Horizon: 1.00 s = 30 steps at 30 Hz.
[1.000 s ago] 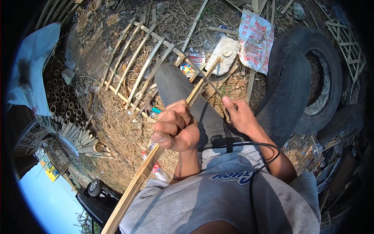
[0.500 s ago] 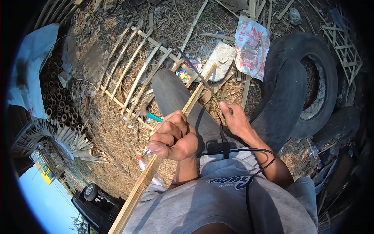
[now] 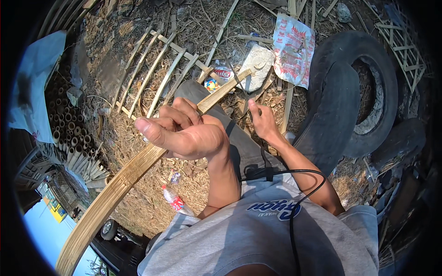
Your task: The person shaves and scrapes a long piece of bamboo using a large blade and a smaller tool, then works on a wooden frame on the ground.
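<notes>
A long split bamboo strip (image 3: 110,189) runs slantwise from the lower left up past my legs, its far end over a pale stone block (image 3: 256,66). My left hand (image 3: 186,131) is closed round it, thumb pointing left. My right hand (image 3: 265,120) is closed on a knife, the grip hidden in my fingers. Its long, thin, dark blade (image 3: 237,82) reaches up and left, crossing the strip near the far end. Whether the edge touches the strip I cannot tell.
A bamboo lattice (image 3: 159,62) lies ahead on dry grass. To the right is a large worn tyre (image 3: 389,94), beside a red-and-white plastic bag (image 3: 294,50). A plastic bottle (image 3: 175,200) lies at left, near stacked bamboo tubes (image 3: 69,133). A black cable (image 3: 317,173) crosses my right arm.
My left hand has moved up and left with the bamboo strip, whose near end has swung left. My right hand and the knife have shifted slightly up and left.
</notes>
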Each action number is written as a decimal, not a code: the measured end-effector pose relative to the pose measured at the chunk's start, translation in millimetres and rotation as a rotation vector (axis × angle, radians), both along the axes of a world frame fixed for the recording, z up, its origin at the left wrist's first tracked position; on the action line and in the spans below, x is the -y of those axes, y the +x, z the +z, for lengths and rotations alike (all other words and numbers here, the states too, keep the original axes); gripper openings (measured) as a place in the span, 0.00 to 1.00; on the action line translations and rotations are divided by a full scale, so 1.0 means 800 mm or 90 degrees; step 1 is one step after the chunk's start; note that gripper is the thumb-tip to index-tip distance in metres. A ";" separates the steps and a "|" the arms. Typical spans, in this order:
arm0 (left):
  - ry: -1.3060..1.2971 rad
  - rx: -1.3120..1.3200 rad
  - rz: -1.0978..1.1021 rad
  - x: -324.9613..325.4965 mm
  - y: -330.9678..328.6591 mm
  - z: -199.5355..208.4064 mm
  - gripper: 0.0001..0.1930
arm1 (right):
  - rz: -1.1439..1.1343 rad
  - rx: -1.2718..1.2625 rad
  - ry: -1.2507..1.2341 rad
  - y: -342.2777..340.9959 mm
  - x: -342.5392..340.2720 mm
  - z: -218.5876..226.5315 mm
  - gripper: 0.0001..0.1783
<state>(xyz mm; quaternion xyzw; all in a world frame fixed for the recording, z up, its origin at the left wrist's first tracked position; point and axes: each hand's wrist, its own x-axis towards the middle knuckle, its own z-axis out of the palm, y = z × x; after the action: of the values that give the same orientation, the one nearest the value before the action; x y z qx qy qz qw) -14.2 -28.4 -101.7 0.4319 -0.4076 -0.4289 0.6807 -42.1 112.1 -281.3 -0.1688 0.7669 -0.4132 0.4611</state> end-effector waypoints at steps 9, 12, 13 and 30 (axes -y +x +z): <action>-0.053 -0.025 -0.049 -0.011 -0.004 -0.003 0.28 | -0.096 0.164 0.106 -0.003 -0.015 -0.050 0.37; -0.051 -0.044 -0.054 -0.009 -0.003 -0.003 0.28 | -0.045 0.083 0.024 0.004 -0.030 -0.045 0.42; -0.048 -0.035 -0.038 -0.006 -0.002 -0.004 0.29 | -0.045 0.085 0.024 0.008 -0.033 -0.043 0.42; -0.056 0.058 0.008 0.005 -0.009 0.000 0.31 | -0.071 -0.050 -0.006 0.021 -0.026 -0.068 0.41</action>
<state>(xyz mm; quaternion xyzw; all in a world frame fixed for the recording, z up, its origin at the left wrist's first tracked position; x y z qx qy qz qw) -21.4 -32.2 -101.4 0.4232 -0.4537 -0.3867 0.6823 -25.4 132.6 -335.5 -0.1442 0.7905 -0.4351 0.4063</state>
